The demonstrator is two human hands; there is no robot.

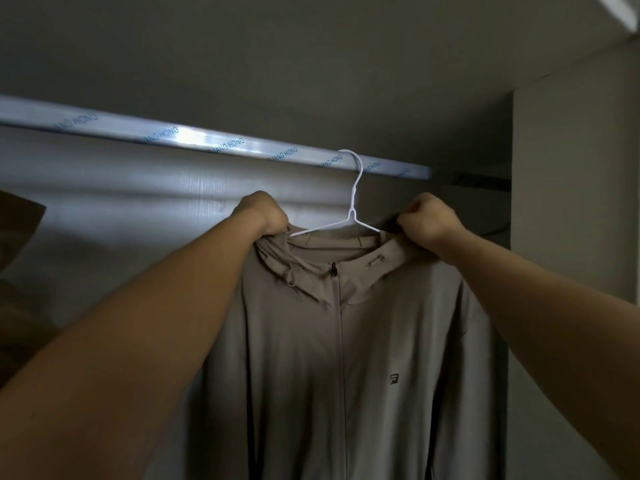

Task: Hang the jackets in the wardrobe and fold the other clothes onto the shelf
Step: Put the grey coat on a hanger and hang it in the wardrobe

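- The left hand (pixel 265 216) is curled tight, its fingers bunched into the hood cloth at one shoulder of the jacket (pixel 311 358). It pinches the fabric just beside the end of the hanger's arm.
- The right hand (pixel 429 220) mirrors it, knuckles up, pinching the collar edge at the other shoulder.
- Gripping both sides at once, I'd say, lets the person tug the cloth evenly, so the jacket sits square and doesn't slide off one end.
- Between the two fists is the hanger (pixel 353 216), thin white wire, with its arms running under the collar on each side.
- Its hook is over the rail (pixel 207 142), near the rail's right end. The weight looks to be on the rail, and the hands seem only to be adjusting.
- The jacket drops straight down from there with its front facing out. The zip (pixel 334 271) is closed to the neck and there is a small dark logo (pixel 393 379) on the chest.
- The rail is wrapped in film with blue print and crosses the wardrobe (pixel 104 209) just below its top panel.
- At the far left edge is a brown garment (pixel 17 271), mostly cut off. I can't tell how it hangs.
- To my eye this jacket is as good as hung. Letting go without pulling it askew is what's left, and no clothes for folding are in sight.
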